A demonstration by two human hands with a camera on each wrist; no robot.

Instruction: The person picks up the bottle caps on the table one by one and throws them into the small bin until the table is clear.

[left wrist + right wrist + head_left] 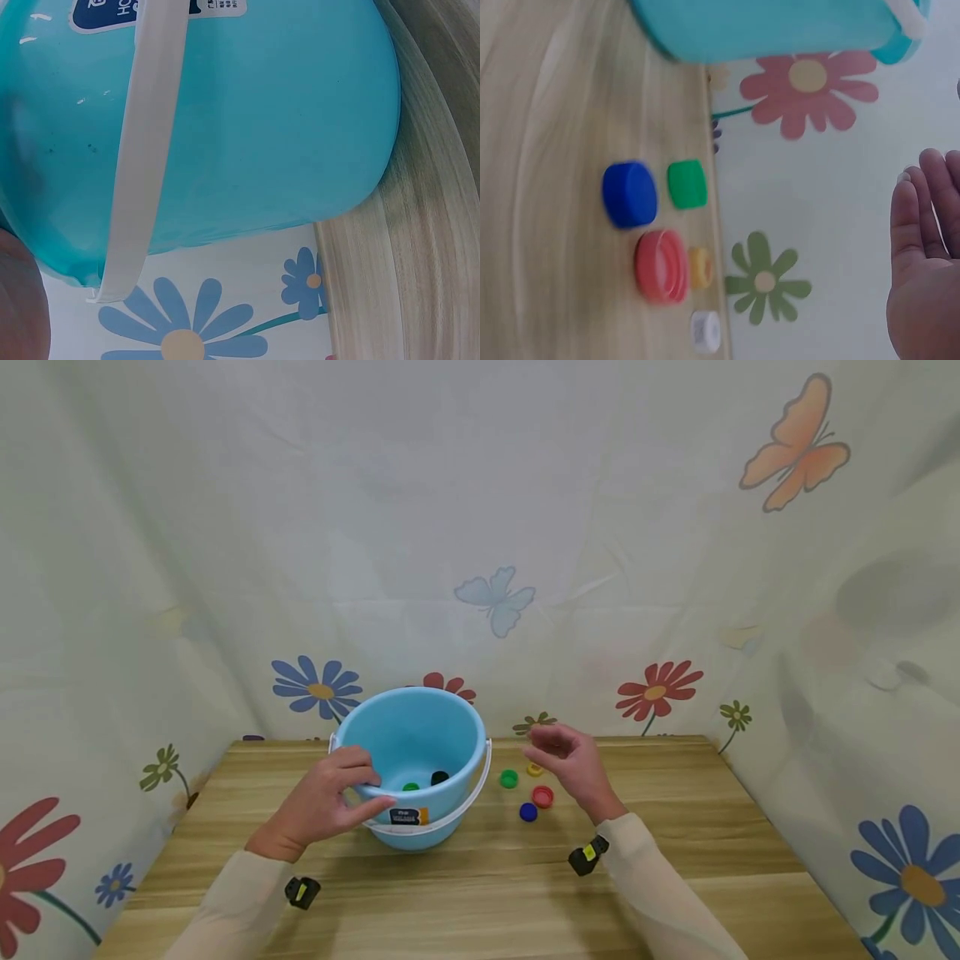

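Note:
A light blue bucket [408, 727] with a white handle [477, 785] stands on the table. My left hand [330, 793] grips its near-left rim, the fingers over the edge and the thumb along the outer front. Inside the bucket lie a black round piece [439, 777] and a green cap [411, 787]. My right hand [573, 768] hovers to the right of the bucket, fingers extended and nothing held. Below it are plastic bottle caps: green [509, 778], yellow [534, 769], red [543, 797] and blue [528, 812]. A white cap [705, 331] shows in the right wrist view.
The wood-grain table [465, 910] ends at a pale cloth backdrop [420, 510] printed with flowers and butterflies, which closes in the back and both sides. A label [406, 817] is stuck on the bucket's front. Black wrist cameras [588, 855] sit on both forearms.

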